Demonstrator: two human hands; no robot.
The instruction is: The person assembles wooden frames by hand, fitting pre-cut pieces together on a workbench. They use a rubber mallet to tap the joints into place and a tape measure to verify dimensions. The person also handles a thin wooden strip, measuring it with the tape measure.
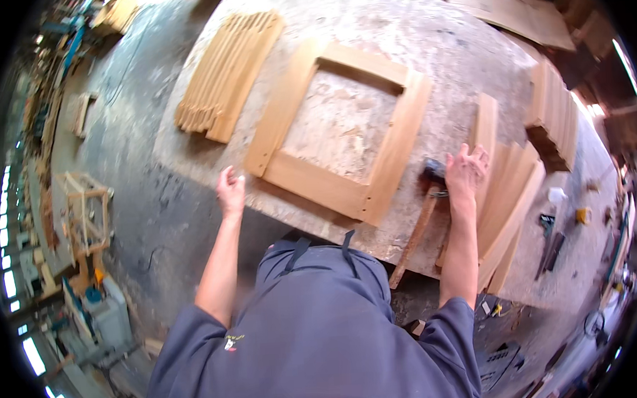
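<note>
A rectangular wooden frame [317,181] of pale boards lies flat on the worktable, with small dark holes at its near corners. My left hand [231,192] hovers off the table edge beside the frame's near left corner, its fingers curled and nothing visible in them. Over on the right, my right hand [467,169] is stretched out with fingers apart, above the near ends of several loose boards [504,193]. Just left of it rests a hammer [415,237] with a dark head and a wooden handle that sticks out past the table edge.
Grooved wooden pieces lie side by side in a stack [231,74] at the table's [462,54] far left. Another stack of boards [550,115] stands on the right. Nearer are a clamp-like tool [547,241] and a yellow tape measure [584,216]. A slatted wooden frame [87,211] stands on the floor at left.
</note>
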